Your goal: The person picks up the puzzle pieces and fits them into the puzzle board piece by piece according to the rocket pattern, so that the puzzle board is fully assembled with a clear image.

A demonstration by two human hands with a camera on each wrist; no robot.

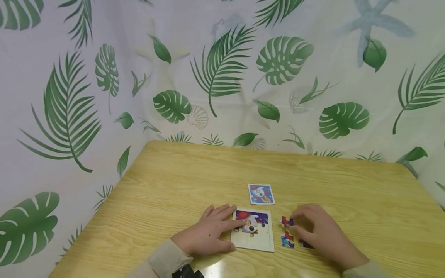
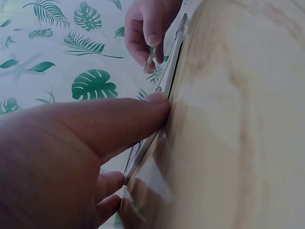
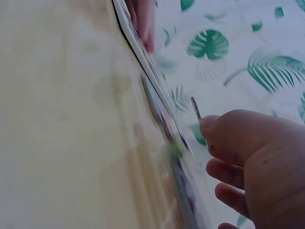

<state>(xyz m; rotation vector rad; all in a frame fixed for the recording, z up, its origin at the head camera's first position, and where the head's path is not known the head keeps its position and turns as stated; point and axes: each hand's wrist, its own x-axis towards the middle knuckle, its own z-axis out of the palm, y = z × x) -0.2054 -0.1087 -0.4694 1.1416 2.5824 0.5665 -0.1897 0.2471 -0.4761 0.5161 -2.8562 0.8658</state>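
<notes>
A square jigsaw puzzle board lies on the table, its upper part filled with a picture of a white animal in a red hat. My left hand lies at the board's left side with fingers spread, the index finger reaching over the picture and the thumb by the lower left edge. To the right of the board, my right hand pinches a red and purple puzzle piece between thumb and fingers. The left wrist view also has this piece, held above the table and seen nearly edge-on.
Loose puzzle pieces lie right of the board, some partly hidden under my right hand. Behind the board is a small picture card with the same animal. The wooden table meets a leaf-patterned curtain at the back and left.
</notes>
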